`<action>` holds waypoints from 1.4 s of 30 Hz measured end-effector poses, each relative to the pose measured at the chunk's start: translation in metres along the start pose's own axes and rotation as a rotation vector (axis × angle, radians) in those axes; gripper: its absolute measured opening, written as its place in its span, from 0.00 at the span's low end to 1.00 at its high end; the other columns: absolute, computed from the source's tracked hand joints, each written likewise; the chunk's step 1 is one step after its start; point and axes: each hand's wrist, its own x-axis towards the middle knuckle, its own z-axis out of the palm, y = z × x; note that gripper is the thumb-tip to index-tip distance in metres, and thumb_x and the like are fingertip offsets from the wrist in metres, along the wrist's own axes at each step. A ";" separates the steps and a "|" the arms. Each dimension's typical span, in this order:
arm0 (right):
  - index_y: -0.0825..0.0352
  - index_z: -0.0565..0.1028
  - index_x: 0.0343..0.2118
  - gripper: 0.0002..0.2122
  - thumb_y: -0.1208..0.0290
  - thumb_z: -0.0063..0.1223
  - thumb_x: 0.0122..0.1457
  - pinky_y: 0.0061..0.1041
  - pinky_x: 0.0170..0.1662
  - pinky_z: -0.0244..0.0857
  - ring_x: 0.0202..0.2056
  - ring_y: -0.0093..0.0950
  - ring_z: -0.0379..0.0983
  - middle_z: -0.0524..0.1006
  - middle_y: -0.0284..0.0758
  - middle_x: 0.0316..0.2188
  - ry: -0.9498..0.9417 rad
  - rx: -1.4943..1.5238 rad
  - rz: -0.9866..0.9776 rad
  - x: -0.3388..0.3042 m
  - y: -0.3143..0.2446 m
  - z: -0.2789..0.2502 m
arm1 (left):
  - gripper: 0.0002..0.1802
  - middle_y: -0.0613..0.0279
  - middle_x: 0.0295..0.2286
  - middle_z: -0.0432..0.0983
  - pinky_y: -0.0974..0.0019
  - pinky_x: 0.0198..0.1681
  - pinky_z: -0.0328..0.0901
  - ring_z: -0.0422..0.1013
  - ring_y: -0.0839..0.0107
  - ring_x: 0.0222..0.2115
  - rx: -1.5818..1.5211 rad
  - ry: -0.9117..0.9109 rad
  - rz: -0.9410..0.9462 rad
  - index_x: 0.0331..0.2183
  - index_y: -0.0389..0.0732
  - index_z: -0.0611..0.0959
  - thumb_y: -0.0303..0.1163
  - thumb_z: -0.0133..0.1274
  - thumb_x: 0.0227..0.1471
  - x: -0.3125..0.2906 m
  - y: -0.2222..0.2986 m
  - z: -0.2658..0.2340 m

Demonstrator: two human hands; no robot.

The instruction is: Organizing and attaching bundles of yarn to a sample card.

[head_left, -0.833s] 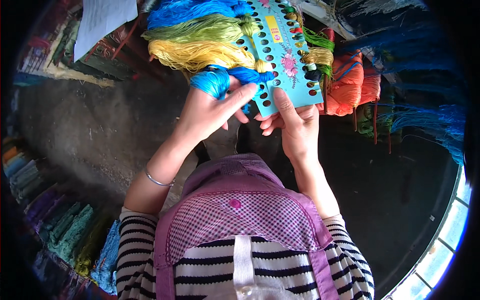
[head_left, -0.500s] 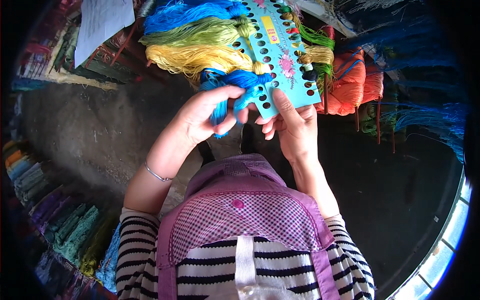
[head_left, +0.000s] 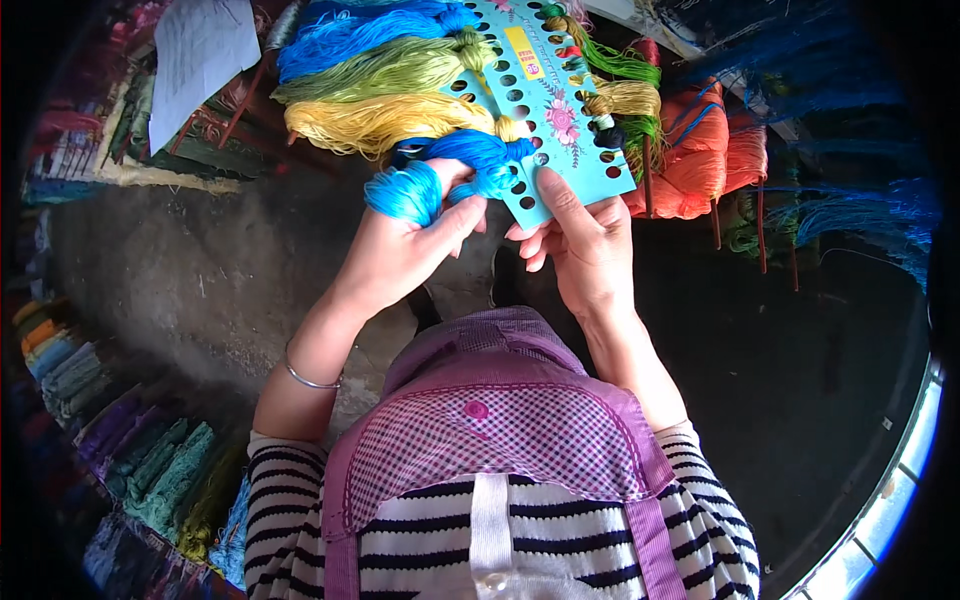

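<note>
A light-blue floral thread card with punched holes down both long edges hangs before me. My right hand pinches its near corner, thumb on top. Blue, green and yellow thread skeins are looped through the holes on its left side. At the lower left holes, my left hand is closed on a bright blue skein, which drapes over its fingers. A darker blue skein lies just above, beside the yellow skein. Green, tan and black threads are knotted along the card's right edge.
Orange-red skeins hang on rods to the right of the card. A white paper sheet sits at upper left. Racks of coloured thread line the left, with teal skeins there. Dark blue threads hang at far right.
My left hand has turned over and drawn the bright blue skein up across its fingers. The card has shifted slightly left and up, with my right hand still pinching it.
</note>
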 end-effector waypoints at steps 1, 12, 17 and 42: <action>0.73 0.75 0.31 0.11 0.68 0.48 0.61 0.17 0.15 0.67 0.15 0.22 0.72 0.78 0.41 0.20 0.005 -0.001 -0.013 0.000 0.000 0.000 | 0.09 0.65 0.25 0.72 0.75 0.24 0.61 0.66 0.81 0.21 0.067 0.025 0.070 0.39 0.34 0.76 0.25 0.49 0.55 0.000 -0.002 0.002; 0.75 0.75 0.29 0.12 0.69 0.49 0.61 0.19 0.15 0.67 0.14 0.23 0.71 0.78 0.43 0.19 0.004 -0.051 -0.027 0.007 -0.004 -0.009 | 0.06 0.52 0.24 0.72 0.59 0.25 0.65 0.71 0.56 0.21 1.040 0.249 0.640 0.33 0.37 0.77 0.22 0.48 0.49 0.019 -0.014 -0.011; 0.71 0.74 0.24 0.19 0.58 0.47 0.62 0.16 0.16 0.63 0.14 0.20 0.70 0.77 0.38 0.18 0.007 -0.110 -0.001 0.016 -0.002 -0.017 | 0.17 0.53 0.35 0.77 0.79 0.14 0.56 0.63 0.79 0.12 -0.020 0.071 0.014 0.38 0.30 0.79 0.27 0.39 0.51 -0.014 -0.012 -0.056; 0.70 0.75 0.30 0.02 0.77 0.54 0.57 0.19 0.43 0.64 0.35 0.20 0.73 0.78 0.31 0.30 -0.606 0.040 0.012 -0.006 0.035 0.051 | 0.18 0.54 0.31 0.80 0.70 0.35 0.70 0.76 0.71 0.31 -0.316 0.377 0.156 0.33 0.28 0.81 0.36 0.46 0.59 -0.075 0.008 -0.028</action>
